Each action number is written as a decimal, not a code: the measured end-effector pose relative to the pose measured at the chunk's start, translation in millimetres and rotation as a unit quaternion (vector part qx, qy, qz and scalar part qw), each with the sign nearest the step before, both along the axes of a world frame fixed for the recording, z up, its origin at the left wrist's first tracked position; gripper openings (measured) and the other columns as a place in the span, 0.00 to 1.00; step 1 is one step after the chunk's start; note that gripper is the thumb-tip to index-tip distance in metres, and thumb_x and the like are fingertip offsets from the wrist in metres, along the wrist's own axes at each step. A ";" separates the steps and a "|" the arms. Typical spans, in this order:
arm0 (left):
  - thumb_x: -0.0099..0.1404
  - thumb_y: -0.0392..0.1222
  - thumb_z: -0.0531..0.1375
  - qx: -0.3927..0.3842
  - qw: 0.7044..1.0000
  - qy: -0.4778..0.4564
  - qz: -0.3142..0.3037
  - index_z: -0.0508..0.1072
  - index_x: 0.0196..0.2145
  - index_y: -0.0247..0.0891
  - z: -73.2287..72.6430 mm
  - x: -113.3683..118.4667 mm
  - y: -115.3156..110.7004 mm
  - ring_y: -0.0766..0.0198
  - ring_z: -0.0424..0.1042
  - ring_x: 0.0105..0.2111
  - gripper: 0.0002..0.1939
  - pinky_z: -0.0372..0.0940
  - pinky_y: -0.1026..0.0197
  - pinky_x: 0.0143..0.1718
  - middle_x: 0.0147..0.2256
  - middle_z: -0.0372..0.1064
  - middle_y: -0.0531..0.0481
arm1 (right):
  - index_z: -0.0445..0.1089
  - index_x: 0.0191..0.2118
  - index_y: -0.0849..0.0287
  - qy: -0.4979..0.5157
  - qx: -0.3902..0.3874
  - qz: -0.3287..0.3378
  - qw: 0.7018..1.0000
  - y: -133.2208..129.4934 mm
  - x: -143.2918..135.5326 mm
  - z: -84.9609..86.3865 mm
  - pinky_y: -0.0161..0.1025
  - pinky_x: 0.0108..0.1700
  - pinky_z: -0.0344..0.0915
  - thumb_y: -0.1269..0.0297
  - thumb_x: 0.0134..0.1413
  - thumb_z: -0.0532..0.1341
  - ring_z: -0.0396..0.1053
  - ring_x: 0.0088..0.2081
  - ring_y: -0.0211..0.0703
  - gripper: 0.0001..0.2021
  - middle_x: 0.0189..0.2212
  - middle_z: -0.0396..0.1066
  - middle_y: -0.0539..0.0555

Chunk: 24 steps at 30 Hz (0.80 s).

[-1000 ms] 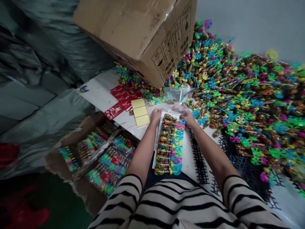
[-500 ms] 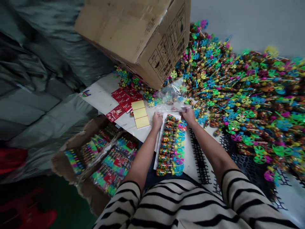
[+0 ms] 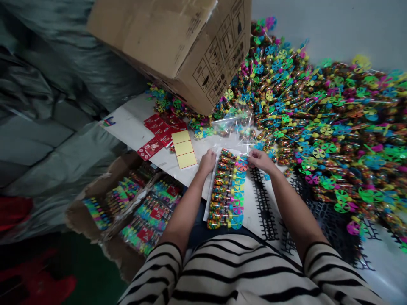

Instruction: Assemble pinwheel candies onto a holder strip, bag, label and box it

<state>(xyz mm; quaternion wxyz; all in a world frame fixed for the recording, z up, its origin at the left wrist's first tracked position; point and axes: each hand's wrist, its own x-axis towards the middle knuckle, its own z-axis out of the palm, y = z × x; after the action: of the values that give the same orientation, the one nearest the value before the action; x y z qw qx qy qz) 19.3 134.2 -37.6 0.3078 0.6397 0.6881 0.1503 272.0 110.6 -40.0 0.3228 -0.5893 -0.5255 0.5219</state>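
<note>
My left hand (image 3: 208,161) is closed in a pinch on the near left edge of a clear plastic bag (image 3: 233,123). On the other side, my right hand (image 3: 261,161) pinches the bag's right edge, near the top corner of the row. Between my forearms lies a neat row of candy-filled tubes with coloured fan tops (image 3: 225,190), beads to the left and fans to the right. A white sheet (image 3: 206,213) shows beneath the row along its left side. The bag's near edge is hard to make out where it meets the top of the row.
A large cardboard box (image 3: 197,55) stands at the back. Loose fan-topped candy tubes (image 3: 318,114) heap across the right. Red cards (image 3: 152,146) and a yellow label sheet (image 3: 185,149) lie left. Below the table edge, an open carton (image 3: 76,212) holds packed sets.
My right hand has shifted right and slightly down, so my hands are farther apart. The bag has come lower and flatter towards the row. The camera view has moved slightly.
</note>
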 end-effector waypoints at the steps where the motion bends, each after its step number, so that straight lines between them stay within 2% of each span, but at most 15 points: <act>1: 0.70 0.43 0.49 -0.003 0.999 0.025 -0.020 0.67 0.37 0.39 3.3 -1.2 -1.4 0.57 0.71 0.37 0.10 0.59 0.61 0.37 0.34 0.73 0.44 | 0.60 0.28 0.56 -0.009 -0.005 0.007 1.000 -3.7 1.4 0.8 0.33 0.25 0.62 0.58 0.42 0.61 0.65 0.21 0.37 0.10 0.18 0.66 0.45; 3: 0.69 0.43 0.49 0.008 0.997 0.065 -0.038 0.69 0.36 0.39 8.1 -2.4 -2.1 0.55 0.71 0.38 0.10 0.60 0.59 0.37 0.34 0.73 0.43 | 0.62 0.25 0.57 -0.065 -0.005 0.022 0.998 -10.9 4.1 1.0 0.33 0.26 0.61 0.60 0.42 0.60 0.66 0.23 0.38 0.07 0.19 0.68 0.48; 5: 0.67 0.41 0.52 0.048 0.996 0.071 -0.030 0.69 0.36 0.39 9.3 -1.4 1.5 0.55 0.71 0.39 0.07 0.60 0.59 0.39 0.36 0.72 0.43 | 0.64 0.25 0.57 -0.136 0.016 0.034 0.990 -16.3 5.7 0.3 0.34 0.27 0.61 0.61 0.45 0.58 0.66 0.24 0.38 0.06 0.20 0.69 0.49; 8: 0.61 0.35 0.57 0.114 0.993 -0.003 -0.007 0.70 0.34 0.38 5.4 2.2 13.6 0.59 0.70 0.40 0.03 0.62 0.61 0.41 0.40 0.71 0.45 | 0.68 0.26 0.58 -0.201 0.072 0.031 0.976 -19.2 5.9 0.6 0.36 0.33 0.61 0.61 0.47 0.57 0.67 0.29 0.40 0.07 0.24 0.71 0.50; 10: 0.59 0.33 0.57 0.130 0.989 -0.077 0.002 0.70 0.33 0.37 1.2 3.5 21.5 0.62 0.70 0.38 0.03 0.62 0.63 0.40 0.37 0.72 0.47 | 0.70 0.27 0.58 -0.219 0.099 0.033 0.970 -18.8 5.4 2.1 0.37 0.36 0.62 0.59 0.47 0.59 0.68 0.31 0.41 0.08 0.27 0.72 0.51; 13: 0.60 0.35 0.57 0.135 0.980 -0.147 0.004 0.70 0.31 0.37 -3.9 0.8 23.7 0.64 0.69 0.32 0.02 0.62 0.64 0.36 0.31 0.71 0.51 | 0.72 0.28 0.58 -0.212 0.143 0.020 0.967 -19.3 5.0 3.8 0.38 0.37 0.62 0.52 0.51 0.59 0.67 0.32 0.42 0.14 0.28 0.72 0.52; 15: 0.60 0.37 0.58 0.148 0.975 -0.165 0.005 0.70 0.29 0.37 -6.1 -3.5 17.3 0.65 0.69 0.30 0.03 0.62 0.64 0.35 0.29 0.71 0.52 | 0.72 0.28 0.58 -0.195 0.186 -0.004 0.963 -22.6 5.3 3.5 0.39 0.38 0.62 0.50 0.55 0.56 0.67 0.32 0.43 0.17 0.28 0.72 0.53; 17: 0.60 0.38 0.58 0.173 0.969 -0.176 0.016 0.70 0.28 0.36 -7.4 -7.8 6.8 0.65 0.69 0.30 0.04 0.62 0.65 0.34 0.28 0.71 0.52 | 0.72 0.27 0.58 -0.174 0.229 0.006 0.958 -28.9 5.9 1.9 0.40 0.39 0.63 0.51 0.57 0.55 0.67 0.33 0.43 0.18 0.27 0.71 0.53; 19: 0.62 0.39 0.57 0.202 0.963 -0.177 0.023 0.71 0.28 0.36 -8.0 -10.3 -4.4 0.65 0.70 0.30 0.06 0.63 0.65 0.34 0.28 0.71 0.52 | 0.72 0.26 0.57 -0.149 0.259 0.021 0.954 -36.8 6.9 -0.4 0.40 0.41 0.63 0.52 0.57 0.57 0.67 0.35 0.43 0.16 0.28 0.72 0.53; 22: 0.65 0.42 0.54 0.252 0.956 -0.151 0.002 0.73 0.31 0.36 -8.4 -11.1 -16.8 0.64 0.71 0.32 0.10 0.64 0.64 0.37 0.30 0.73 0.49 | 0.70 0.26 0.57 -0.118 0.280 0.006 0.953 -47.2 8.6 -3.6 0.42 0.44 0.63 0.52 0.56 0.59 0.68 0.35 0.43 0.15 0.29 0.73 0.53; 24: 0.67 0.41 0.52 0.280 0.952 -0.119 -0.030 0.74 0.32 0.36 -8.9 -12.9 -22.7 0.63 0.72 0.34 0.13 0.65 0.63 0.39 0.32 0.74 0.47 | 0.70 0.26 0.57 -0.117 0.270 0.043 0.955 -52.6 9.5 -4.1 0.43 0.45 0.62 0.52 0.57 0.59 0.68 0.34 0.42 0.15 0.29 0.73 0.53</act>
<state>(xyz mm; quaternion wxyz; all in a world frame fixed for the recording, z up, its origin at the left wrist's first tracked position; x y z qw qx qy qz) 6.4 111.6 -46.4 0.2003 0.6979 0.5575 0.4026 281.5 58.0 -44.0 0.3835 -0.5141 -0.7056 0.3011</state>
